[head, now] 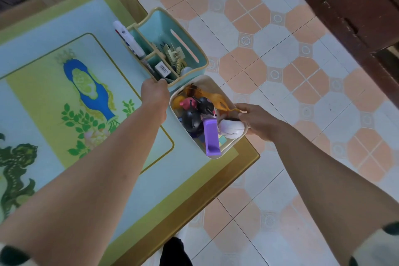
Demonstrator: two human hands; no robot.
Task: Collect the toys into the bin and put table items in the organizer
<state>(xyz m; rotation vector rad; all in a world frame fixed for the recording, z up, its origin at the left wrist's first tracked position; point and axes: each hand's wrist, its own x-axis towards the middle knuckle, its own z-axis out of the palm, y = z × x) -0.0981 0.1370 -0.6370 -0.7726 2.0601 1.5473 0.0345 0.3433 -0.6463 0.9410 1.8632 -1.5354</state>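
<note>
A teal organizer (184, 28) with a cream rim stands at the table's right edge. It holds a white tube (129, 39), a barcoded box (162, 69) and hair clips (175, 56). Touching its near side is a cream bin (207, 80) full of toys: a black figure (193, 119), a purple piece (211, 138), a white egg shape (232, 128) and an orange toy (209, 95). My left hand (154, 91) grips the organizer's near corner. My right hand (257, 121) holds the bin's right rim.
The table (248, 158) has a glass top over a green and blue patterned mat (64, 97). The bin sits near the table's right corner, by the edge. Tiled floor (291, 60) lies to the right. Dark wooden furniture (356, 6) stands at the upper right.
</note>
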